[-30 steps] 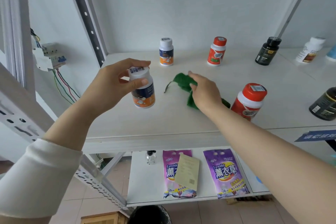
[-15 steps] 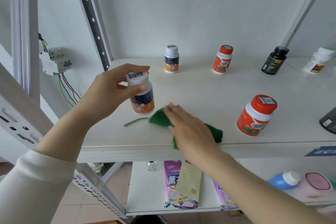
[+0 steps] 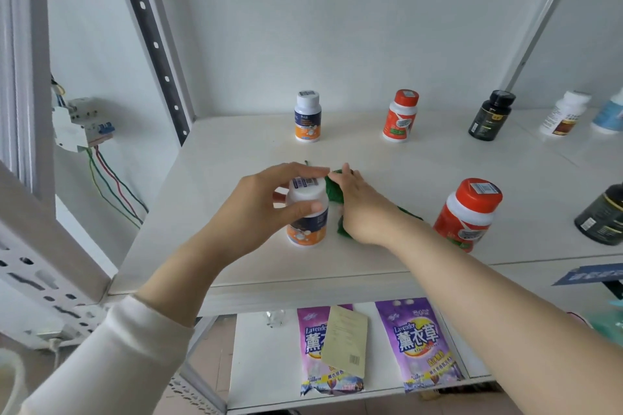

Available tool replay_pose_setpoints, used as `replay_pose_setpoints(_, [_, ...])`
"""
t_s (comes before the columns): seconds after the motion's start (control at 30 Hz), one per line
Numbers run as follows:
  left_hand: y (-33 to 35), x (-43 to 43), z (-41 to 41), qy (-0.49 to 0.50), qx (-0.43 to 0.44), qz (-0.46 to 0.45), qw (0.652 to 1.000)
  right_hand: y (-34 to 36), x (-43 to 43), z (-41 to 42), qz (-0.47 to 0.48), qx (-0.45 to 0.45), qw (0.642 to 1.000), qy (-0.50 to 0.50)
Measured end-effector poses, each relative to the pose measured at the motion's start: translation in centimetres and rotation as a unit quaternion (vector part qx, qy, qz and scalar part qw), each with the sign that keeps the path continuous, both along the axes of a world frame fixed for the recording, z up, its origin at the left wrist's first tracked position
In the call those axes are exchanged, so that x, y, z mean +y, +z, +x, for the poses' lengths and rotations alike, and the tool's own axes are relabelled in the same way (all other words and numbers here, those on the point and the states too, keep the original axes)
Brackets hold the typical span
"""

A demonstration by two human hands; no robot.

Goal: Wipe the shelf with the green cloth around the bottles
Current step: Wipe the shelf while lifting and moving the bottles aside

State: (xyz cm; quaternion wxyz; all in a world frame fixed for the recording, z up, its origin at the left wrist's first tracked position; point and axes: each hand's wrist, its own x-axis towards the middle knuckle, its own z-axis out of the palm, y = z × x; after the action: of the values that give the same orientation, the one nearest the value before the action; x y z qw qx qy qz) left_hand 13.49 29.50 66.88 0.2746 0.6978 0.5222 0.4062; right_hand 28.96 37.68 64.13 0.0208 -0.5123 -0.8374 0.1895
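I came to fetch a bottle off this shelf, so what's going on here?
A person is wiping the shelf. The right hand presses a green cloth onto it, right beside a white-capped bottle. The left hand grips that bottle around its top, probably to keep it clear of the cloth. I can't tell whether the bottle rests on the shelf or sits just above it. A red-capped bottle stands untouched to the right.

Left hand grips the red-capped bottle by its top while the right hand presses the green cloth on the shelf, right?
No. In the head view the left hand grips the white-capped bottle, blue and orange label, by its top; the right hand presses the green cloth on the shelf.
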Motion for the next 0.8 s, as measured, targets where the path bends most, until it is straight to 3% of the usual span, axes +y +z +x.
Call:
replay_pose_setpoints(0.07, [-0.1, 0.1, 0.7, -0.016, 0.001, 0.007, 1.000, 0.2, 0.4, 0.2, -0.018, -0.018, 1.000, 0.000])
replay_pose_setpoints(0.27, [-0.9, 0.6, 2.2, -0.021, 0.010, 0.029, 0.999, 1.8, 4.4, -0.9, -0.009, -0.180, 0.981, 0.066])
replay_pose_setpoints(0.43, [-0.5, 0.9, 1.5, -0.007, -0.007, 0.046, 0.999, 5.8, 6.0, 0.3, -0.045, -0.310, 0.928, 0.201])
replay_pose_setpoints(0.57, [1.0, 4.9, -0.3, 0.126, -0.045, 0.063, 0.989, 6.1, 7.8, 2.1, -0.069, -0.280, 0.913, 0.287])
replay_pose_setpoints(0.67, [2.0, 10.6, -0.7, 0.207, 0.025, 0.024, 0.978, 5.0, 8.1, 3.0, -0.067, -0.220, 0.919, 0.320])
replay_pose_setpoints(0.8, [1.8, 17.5, -0.4, 0.219, 0.080, -0.006, 0.972, 3.5, 7.8, 3.4, -0.049, -0.181, 0.925, 0.330])
